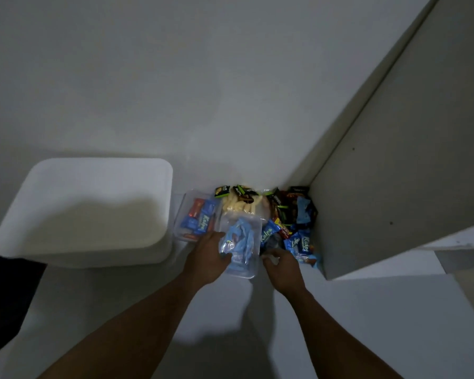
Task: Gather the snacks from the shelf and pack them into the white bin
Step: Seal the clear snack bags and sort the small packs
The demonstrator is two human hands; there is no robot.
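Left hand (205,258) grips clear tub (242,242), hiding its near-left edge; packets inside blurred behind plastic. Right hand (282,269): fingertips curled under, grip unclear. Snack pile (290,222) dim, most labels unreadable, lower packets buried. Forearms (137,324) cut by bottom edge. Dark shape (0,283) cut by left edge, unidentifiable.

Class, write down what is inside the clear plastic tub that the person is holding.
The clear plastic tub in the left hand holds light blue wrapped snacks. Anything beneath them is covered.
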